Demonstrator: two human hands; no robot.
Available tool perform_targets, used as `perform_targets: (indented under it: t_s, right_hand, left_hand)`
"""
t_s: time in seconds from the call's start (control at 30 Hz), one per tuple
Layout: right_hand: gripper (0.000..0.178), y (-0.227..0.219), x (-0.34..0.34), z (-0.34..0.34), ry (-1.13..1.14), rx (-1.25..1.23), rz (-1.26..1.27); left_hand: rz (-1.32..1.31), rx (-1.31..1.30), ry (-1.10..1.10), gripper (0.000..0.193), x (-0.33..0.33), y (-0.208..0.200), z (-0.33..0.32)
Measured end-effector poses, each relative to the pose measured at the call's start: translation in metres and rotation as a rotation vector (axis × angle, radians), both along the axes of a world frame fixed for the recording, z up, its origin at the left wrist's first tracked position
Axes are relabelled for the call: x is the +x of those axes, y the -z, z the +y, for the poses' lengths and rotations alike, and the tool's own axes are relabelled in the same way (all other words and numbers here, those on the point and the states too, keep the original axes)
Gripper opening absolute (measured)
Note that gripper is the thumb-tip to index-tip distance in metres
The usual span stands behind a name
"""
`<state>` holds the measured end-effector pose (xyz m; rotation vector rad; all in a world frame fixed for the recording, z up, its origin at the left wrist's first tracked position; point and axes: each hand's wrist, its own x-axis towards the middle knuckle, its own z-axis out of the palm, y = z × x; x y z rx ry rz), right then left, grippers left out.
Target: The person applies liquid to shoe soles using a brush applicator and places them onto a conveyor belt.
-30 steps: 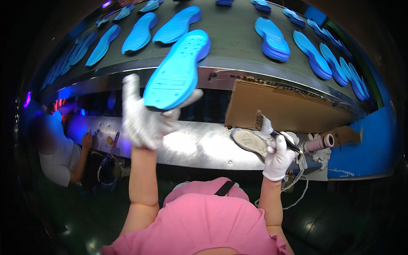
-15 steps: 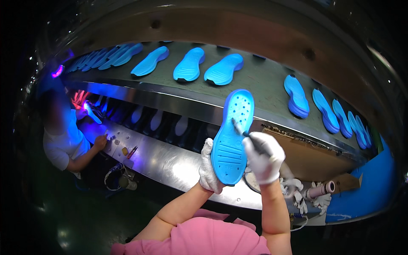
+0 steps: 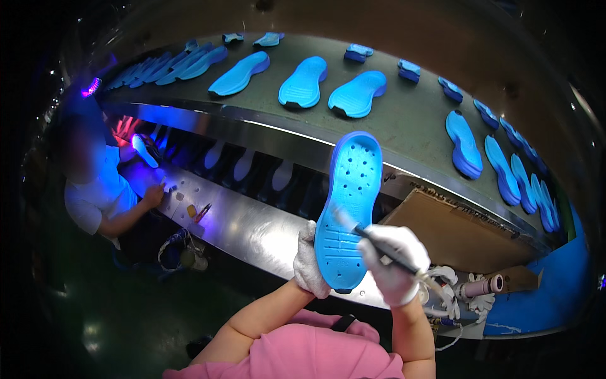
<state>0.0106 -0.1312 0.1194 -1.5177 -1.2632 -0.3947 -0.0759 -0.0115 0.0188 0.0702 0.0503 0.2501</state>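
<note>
Head view: the left gloved hand [image 3: 309,262] grasps the perforated blue shoe sole [image 3: 351,202] by its lower-left edge; the right gloved hand [image 3: 398,276] grasps a black-handled brush [image 3: 389,251], its bristles (blurred, so contact is unclear) over that sole's middle. Beyond the sole, similar soles [image 3: 303,82] lie on a green conveyor belt [image 3: 410,120].

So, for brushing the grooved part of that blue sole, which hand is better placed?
Probably the right hand: it holds the brush, whose bristles are over the blue sole, close to the grooves. The left hand is busy holding the sole near its lower left edge.
</note>
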Motion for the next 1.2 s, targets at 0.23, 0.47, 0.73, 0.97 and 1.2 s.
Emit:
perform_targets:
  t_s: [0.23,0.47,0.73,0.97,1.2]
  right_hand:
    - [0.025,0.006,-0.013,-0.001,-0.161,-0.205,-0.047]
    - [0.012,0.005,-0.016,0.001,-0.253,-0.379,-0.104]
    - [0.019,0.018,-0.020,-0.002,-0.278,-0.363,-0.203]
    - [0.025,0.028,-0.014,-0.007,-0.131,-0.473,-0.220]
    - [0.021,0.043,-0.003,-0.010,-0.206,-0.341,0.003]
  left_hand:
    - [-0.080,-0.002,0.103,0.093,-0.002,0.022,0.013]
    - [-0.257,0.060,0.110,0.113,0.012,0.007,0.014]
    - [-0.244,0.057,0.075,0.108,0.012,-0.005,0.036]
    - [-0.278,0.166,0.129,0.104,0.012,0.002,0.054]
    - [-0.218,0.171,0.283,0.103,0.020,-0.001,0.066]
